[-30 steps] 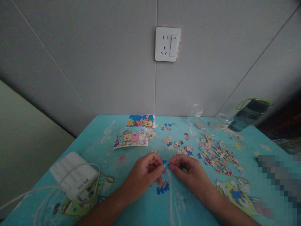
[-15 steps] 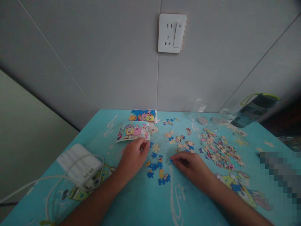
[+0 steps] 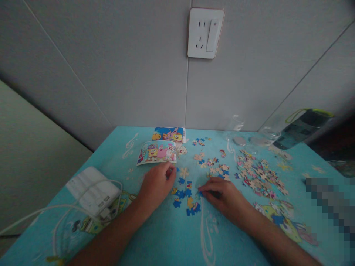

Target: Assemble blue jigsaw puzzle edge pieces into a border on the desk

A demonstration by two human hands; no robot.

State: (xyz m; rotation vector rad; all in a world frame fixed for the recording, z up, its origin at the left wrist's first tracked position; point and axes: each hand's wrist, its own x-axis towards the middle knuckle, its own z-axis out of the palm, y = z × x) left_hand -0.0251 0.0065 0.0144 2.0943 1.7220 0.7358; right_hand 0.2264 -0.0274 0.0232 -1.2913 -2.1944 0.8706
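My left hand [image 3: 158, 183] rests on the table with its fingers curled closed. A small blue puzzle piece [image 3: 178, 169] shows right at its fingertips; whether it is held or merely touched I cannot tell. Thumb and fingers of my right hand [image 3: 223, 192] pinch another blue puzzle piece [image 3: 200, 194] just above the tabletop. Between the hands lie several blue and yellow puzzle pieces [image 3: 181, 194], some joined into a small cluster [image 3: 193, 210]. Beyond my left hand is a picture card [image 3: 157, 152] with cartoon figures, and a second card [image 3: 169, 134] lies behind it.
A heap of loose puzzle pieces [image 3: 260, 175] spreads at the right, with smaller groups [image 3: 219, 170] nearer the middle. Clear cups [image 3: 235, 123] and a dark bottle [image 3: 303, 129] are at the back right. A white power strip [image 3: 94, 190] with cables occupies the left.
The right hand's fingertips have shifted slightly left with the blue puzzle piece. My left hand stays in nearly the same place. The whole view has moved a little.
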